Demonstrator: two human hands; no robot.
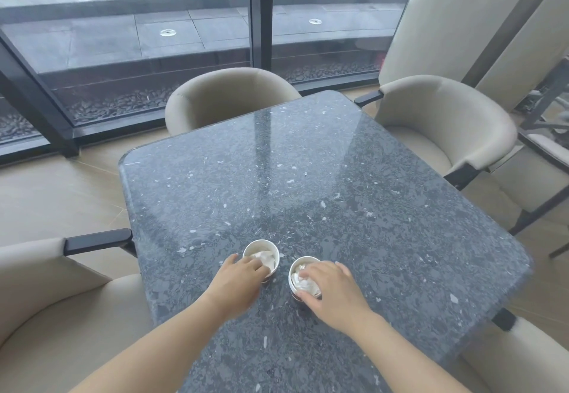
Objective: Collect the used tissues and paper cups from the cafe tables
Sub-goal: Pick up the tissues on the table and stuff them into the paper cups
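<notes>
Both forearms reach over the near edge of the dark stone table [369, 177]. I have my left hand [237, 285] curled around the left paper cup [261, 254], and my right hand [332, 294] closed over the right paper cup [303, 275], fingers on the rim. Each cup stands upright with a crumpled tissue [264, 258] inside. I think it is best to squeeze gently and lift straight, so the tissues stay in.

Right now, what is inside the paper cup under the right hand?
Crumpled white tissue fills the right paper cup. The right hand covers part of the opening, so anything beneath the tissue or under the fingers cannot be seen.
</notes>
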